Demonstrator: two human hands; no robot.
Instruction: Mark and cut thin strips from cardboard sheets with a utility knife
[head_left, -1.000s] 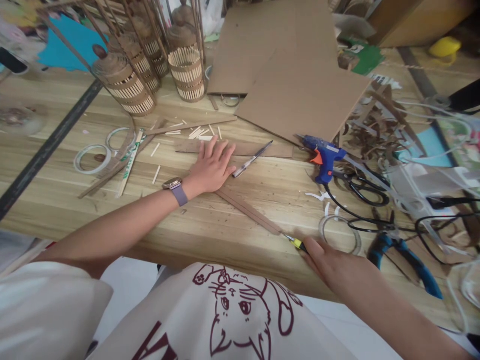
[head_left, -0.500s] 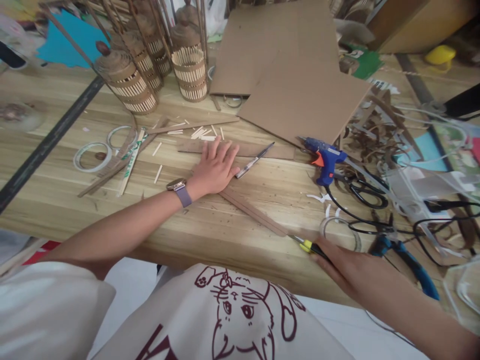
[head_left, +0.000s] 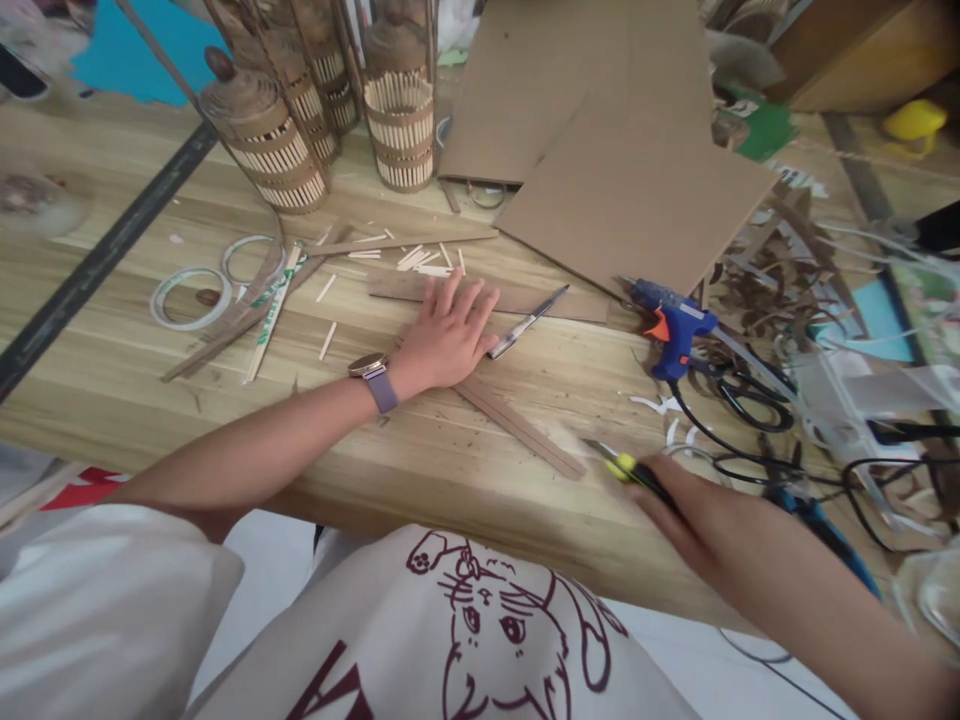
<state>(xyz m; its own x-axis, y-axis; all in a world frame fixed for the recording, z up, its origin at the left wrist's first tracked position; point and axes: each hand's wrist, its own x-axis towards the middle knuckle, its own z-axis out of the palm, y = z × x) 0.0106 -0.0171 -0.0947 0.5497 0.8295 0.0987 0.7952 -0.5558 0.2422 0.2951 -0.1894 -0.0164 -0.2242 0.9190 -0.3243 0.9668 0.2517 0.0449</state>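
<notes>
So the left hand is palm down with its fingers fanned out flat, not gripping anything, and the long, narrow brown cardboard strip pokes out from under it, angling toward the right hand's side. My guess is the palm is there as a weight so the strip can't skid; there's a dark line down its length. Those same fingertips lie over a wider flat brown cardboard piece, maybe just because it's in the way. The right hand has its fingers wrapped round the handle of a yellow-and-black craft knife, blade pointing back toward the left fingers, tip near the strip's far end; looks apart from it, though blur makes that hard to swear to. Holding it low and out to the side probably keeps the edge well away from the spread fingers. A slim dark-tipped pen sits right beside the left thumb, and a blue plastic glue gun rests on the pale wooden tabletop beyond the right fingers, likely parked within reach.
</notes>
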